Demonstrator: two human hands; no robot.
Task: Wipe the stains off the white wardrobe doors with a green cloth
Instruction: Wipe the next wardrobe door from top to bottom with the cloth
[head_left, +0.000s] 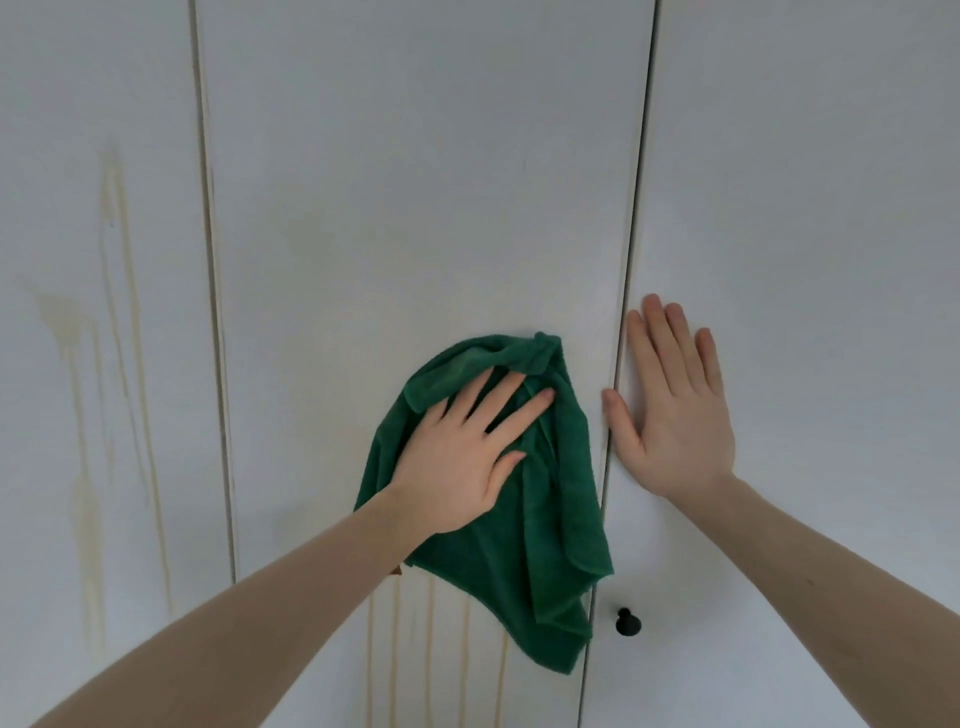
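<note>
My left hand (457, 457), fingers spread flat, presses the green cloth (524, 525) on the middle door (415, 182); right hand (675, 410) flat, bracing the neighbouring door (805, 208). Mid-wipe; next, down onto those yellow streaks (415, 649).

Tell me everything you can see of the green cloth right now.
The green cloth is dark green and looks like soft terry or microfibre. It is crumpled, not folded, bunched at the top with a loose tail hanging down to a point. It lies against the middle wardrobe door, close to that door's right edge. The left hand presses it flat to the door with straight, spread fingers. Its tail covers part of some yellowish drip stains.
</note>
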